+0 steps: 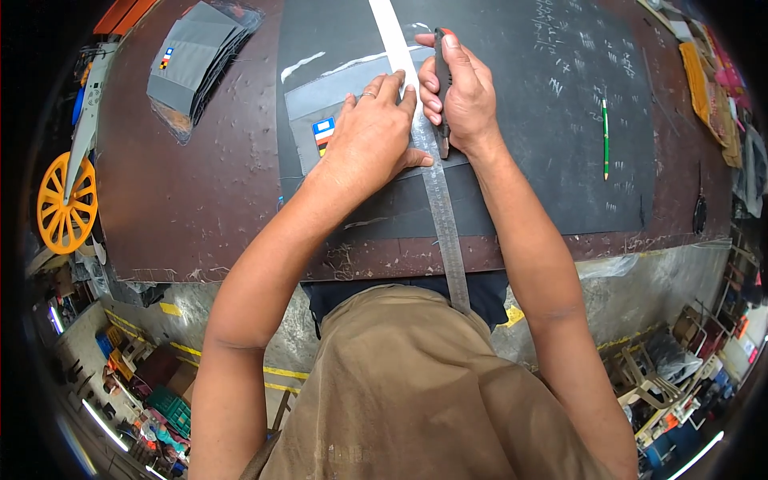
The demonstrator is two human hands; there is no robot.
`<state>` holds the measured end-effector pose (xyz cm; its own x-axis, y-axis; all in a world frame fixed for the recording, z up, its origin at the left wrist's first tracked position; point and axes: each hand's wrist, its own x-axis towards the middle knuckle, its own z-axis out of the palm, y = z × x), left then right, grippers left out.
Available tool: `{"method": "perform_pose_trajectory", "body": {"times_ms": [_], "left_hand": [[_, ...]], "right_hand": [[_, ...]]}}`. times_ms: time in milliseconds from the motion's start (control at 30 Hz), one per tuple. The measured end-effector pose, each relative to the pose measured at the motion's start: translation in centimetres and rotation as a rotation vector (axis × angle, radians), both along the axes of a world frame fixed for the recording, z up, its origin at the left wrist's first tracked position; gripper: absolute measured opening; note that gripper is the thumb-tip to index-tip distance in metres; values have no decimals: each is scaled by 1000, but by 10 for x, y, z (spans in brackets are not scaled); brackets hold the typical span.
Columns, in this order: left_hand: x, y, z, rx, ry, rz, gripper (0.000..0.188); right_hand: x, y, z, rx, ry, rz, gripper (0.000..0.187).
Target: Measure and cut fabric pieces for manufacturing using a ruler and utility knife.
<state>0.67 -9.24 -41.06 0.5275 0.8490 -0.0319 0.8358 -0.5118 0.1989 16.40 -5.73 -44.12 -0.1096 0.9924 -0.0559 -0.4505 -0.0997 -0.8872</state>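
My left hand (pixel 370 128) lies with fingers spread on a grey fabric piece (pixel 316 94) that bears a small coloured patch (pixel 323 134). Its fingertips and thumb press against the left edge of a long steel ruler (pixel 446 232). The ruler runs across the piece and past the table's near edge toward my body. In my closed right hand (pixel 470 100) is a utility knife (pixel 444 72) with a dark body and a red end. The knife stands just right of the ruler, its lower end near the grey piece's near edge. I cannot make out whether its blade touches anything.
A black mat (pixel 536 188) with white marks covers much of the brown table (pixel 192 224). Stacked grey pieces (pixel 188 68) with a similar patch lie at far left. A green pencil (pixel 606 140) rests at right. An orange wheel (pixel 66 204) stands beyond the left edge.
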Motion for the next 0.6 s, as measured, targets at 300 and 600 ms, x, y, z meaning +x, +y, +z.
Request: {"method": "perform_pose_trajectory", "body": {"times_ms": [300,600], "left_hand": [[-1,0,-1,-26,11,10,94],[2,3,-1,-26,14,9,91]], "right_hand": [[-1,2,-3,-61,21,10,58],[-1,6,-5,-49,17,12,60]]}}
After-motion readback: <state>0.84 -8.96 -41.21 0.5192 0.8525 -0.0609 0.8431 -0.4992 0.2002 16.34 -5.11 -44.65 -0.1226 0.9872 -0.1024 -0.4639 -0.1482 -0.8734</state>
